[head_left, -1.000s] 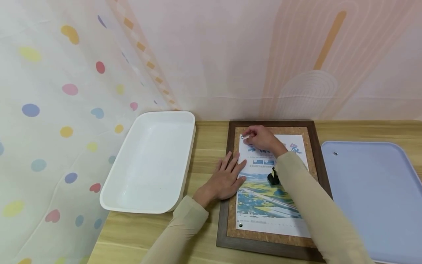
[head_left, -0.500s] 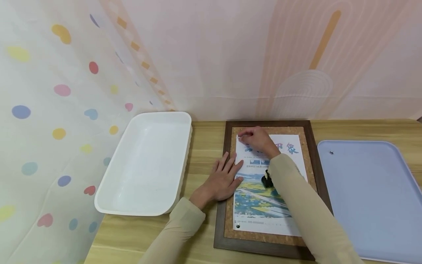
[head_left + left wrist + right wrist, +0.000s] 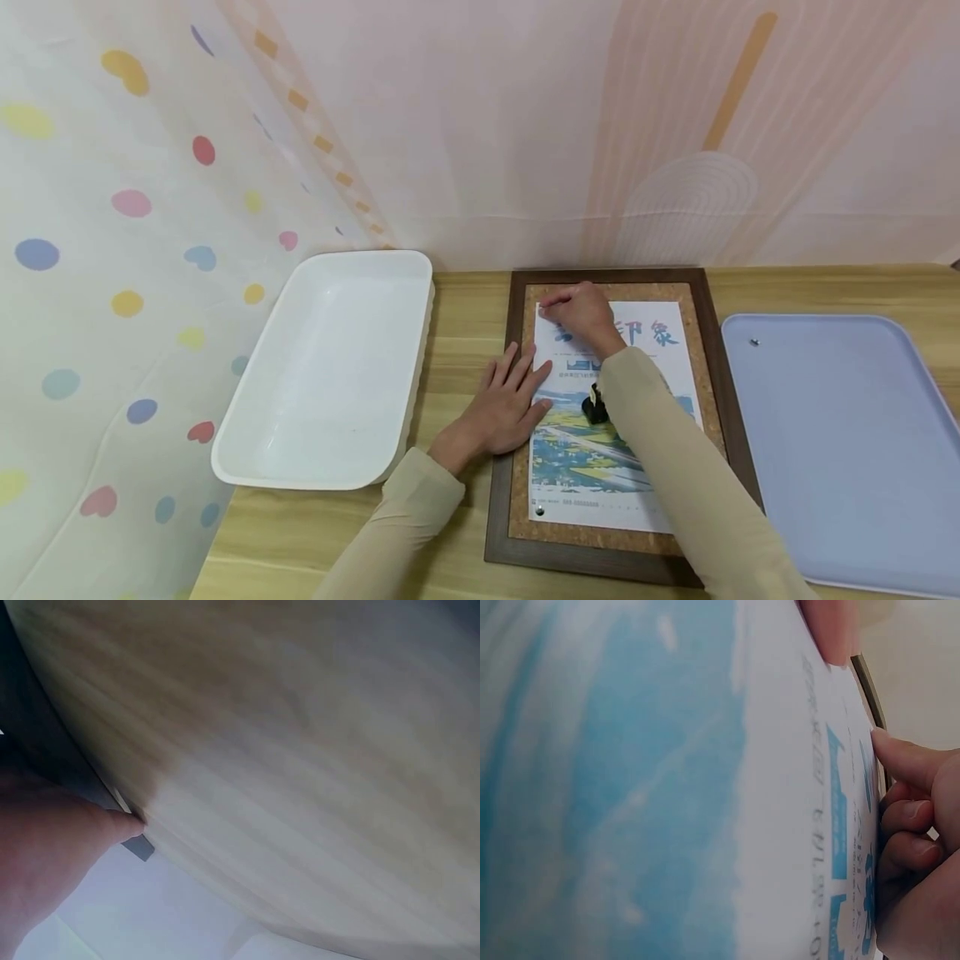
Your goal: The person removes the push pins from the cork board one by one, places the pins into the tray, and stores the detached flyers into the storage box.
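A printed poster (image 3: pixel 600 467) with blue lettering and a landscape lies on a cork board (image 3: pixel 600 540) in a dark wooden frame (image 3: pixel 570 557). My left hand (image 3: pixel 501 412) rests flat with spread fingers across the frame's left side and the poster's edge. At the poster's top-left corner, my right hand (image 3: pixel 583 315) pinches a small silver push pin, mostly hidden under the fingertips. In the right wrist view its thumb (image 3: pixel 907 759) presses at the paper's far edge, other fingers curled. Another push pin (image 3: pixel 540 510) sits in the bottom-left corner.
Left of the frame stands a deep white tray (image 3: pixel 408 367). On the right is a shallow blue tray (image 3: pixel 832 433) with one silver pin (image 3: pixel 755 342) on it. A black wrist camera mount (image 3: pixel 595 408) shows beside the right sleeve. A patterned curtain backs the wooden table (image 3: pixel 468 308).
The head view has shifted slightly. My right fingers have closed in over the pin at the top-left corner, covering more of it. My left hand stays in place.
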Demonstrator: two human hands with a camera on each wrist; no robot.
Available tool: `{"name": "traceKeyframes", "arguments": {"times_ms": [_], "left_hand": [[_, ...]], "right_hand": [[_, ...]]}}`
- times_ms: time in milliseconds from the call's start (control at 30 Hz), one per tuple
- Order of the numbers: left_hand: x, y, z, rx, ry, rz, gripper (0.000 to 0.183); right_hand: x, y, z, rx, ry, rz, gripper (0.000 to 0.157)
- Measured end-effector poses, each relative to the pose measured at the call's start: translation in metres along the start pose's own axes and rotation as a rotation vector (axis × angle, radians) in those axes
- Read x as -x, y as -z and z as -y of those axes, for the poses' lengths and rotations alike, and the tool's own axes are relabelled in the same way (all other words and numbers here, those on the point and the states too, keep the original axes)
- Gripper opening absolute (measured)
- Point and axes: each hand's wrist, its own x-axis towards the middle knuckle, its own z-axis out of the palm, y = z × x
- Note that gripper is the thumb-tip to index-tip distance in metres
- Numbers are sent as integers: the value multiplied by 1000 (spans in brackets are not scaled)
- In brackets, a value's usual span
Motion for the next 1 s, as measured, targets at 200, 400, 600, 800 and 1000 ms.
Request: {"name": "traceKeyframes", "arguments": {"times_ms": [200, 400, 600, 800, 1000], "left_hand": [[0, -1, 0, -1, 0, 2, 58], [1, -2, -2, -5, 0, -8, 58], [1, -1, -1, -12, 9, 3, 58], [0, -1, -1, -14, 10, 9, 58], [1, -1, -2, -13, 4, 9, 58]], "right_hand": [[1, -1, 0, 14, -15, -9, 15], [2, -1, 0, -3, -30, -3, 15], [2, 0, 1, 2, -11, -5, 15], [2, 0, 0, 11, -16, 0, 16], [3, 1, 0, 10, -54, 13, 18]]}}
